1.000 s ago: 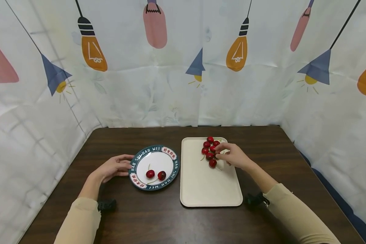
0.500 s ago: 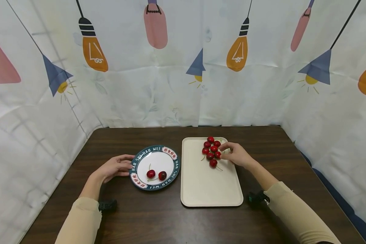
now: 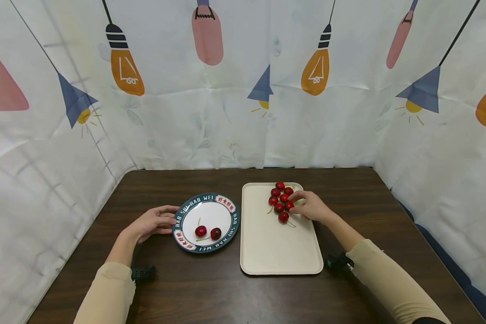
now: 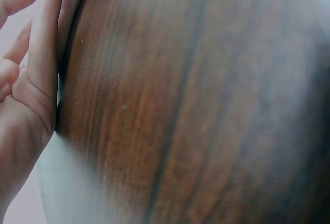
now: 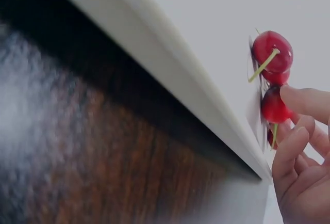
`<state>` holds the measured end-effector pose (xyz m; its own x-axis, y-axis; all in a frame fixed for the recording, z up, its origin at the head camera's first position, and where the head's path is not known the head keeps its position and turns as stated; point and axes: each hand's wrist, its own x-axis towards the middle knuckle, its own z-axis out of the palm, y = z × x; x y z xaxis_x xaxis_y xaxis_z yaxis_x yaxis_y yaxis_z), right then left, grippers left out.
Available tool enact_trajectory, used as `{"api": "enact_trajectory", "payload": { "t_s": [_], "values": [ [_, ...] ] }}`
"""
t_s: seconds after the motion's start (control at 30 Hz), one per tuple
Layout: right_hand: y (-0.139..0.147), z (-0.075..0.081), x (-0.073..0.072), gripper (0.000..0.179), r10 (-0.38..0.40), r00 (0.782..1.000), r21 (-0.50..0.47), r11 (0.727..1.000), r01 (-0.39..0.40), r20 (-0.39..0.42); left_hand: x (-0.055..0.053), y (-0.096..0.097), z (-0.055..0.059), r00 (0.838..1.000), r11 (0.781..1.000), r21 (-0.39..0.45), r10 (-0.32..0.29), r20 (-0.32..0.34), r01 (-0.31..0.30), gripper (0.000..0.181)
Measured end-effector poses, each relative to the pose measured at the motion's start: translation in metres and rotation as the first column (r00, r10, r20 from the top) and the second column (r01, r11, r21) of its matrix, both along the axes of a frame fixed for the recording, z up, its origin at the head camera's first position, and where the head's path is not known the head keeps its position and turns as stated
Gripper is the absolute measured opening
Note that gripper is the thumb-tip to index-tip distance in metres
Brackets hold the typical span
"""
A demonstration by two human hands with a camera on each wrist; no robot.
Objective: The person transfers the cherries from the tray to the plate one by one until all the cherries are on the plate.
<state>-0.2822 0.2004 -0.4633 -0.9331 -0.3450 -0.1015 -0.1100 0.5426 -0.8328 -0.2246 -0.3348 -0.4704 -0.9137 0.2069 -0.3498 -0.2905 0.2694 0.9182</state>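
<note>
Across the head view, a person's left hand (image 3: pixel 153 222) is resting at the nine o'clock edge of a plate (image 3: pixel 212 213), its fingers loose rather than clenched, probably steadying the plate against sliding. Toward six o'clock on the plate's white middle, one cherry (image 3: pixel 200 231) is sitting near a second cherry (image 3: pixel 216 233), and the rim should be stopping both from rolling off. On the plate's three o'clock side, a tray (image 3: pixel 281 247) is lying just beside it on the table (image 3: pixel 194 288). A cluster of cherries (image 3: pixel 279 208) is occupying the tray's twelve-to-one o'clock end. At the cluster's three o'clock, the right hand (image 3: pixel 311 208) is bracketing a single cherry (image 3: pixel 289 205) with thumb and finger, apparently pinching it; how firmly, I cannot tell. In the left wrist view, the left hand is lying low at nine o'clock, fingers pointing toward twelve; what they are touching is barely showing. In the right wrist view, the single cherry's stem (image 5: pixel 275 132) is pointing toward six o'clock, while neighbours are crowding it at twelve, perhaps why only fingertips are being used.
</note>
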Motion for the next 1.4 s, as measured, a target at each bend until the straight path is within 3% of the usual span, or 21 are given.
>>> {"api": "enact_trajectory", "payload": {
  "t_s": [0.7, 1.13, 1.4],
  "values": [
    [-0.007, 0.001, 0.001, 0.033, 0.008, 1.0, 0.046, 0.999, -0.008, -0.001, 0.0, 0.0, 0.0, 1.0, 1.0, 0.007, -0.017, -0.016, 0.017, 0.062],
    [-0.005, 0.016, 0.001, 0.033, 0.025, 0.992, 0.073, 0.997, -0.016, -0.121, 0.001, 0.002, 0.001, 0.999, 0.999, 0.031, -0.028, -0.025, 0.029, 0.062],
    [-0.012, 0.023, -0.002, 0.033, 0.06, 0.989, 0.08, 0.996, -0.049, -0.135, 0.002, 0.0, 0.0, 1.0, 0.999, 0.027, -0.023, -0.017, 0.023, 0.061]
  ]
}}
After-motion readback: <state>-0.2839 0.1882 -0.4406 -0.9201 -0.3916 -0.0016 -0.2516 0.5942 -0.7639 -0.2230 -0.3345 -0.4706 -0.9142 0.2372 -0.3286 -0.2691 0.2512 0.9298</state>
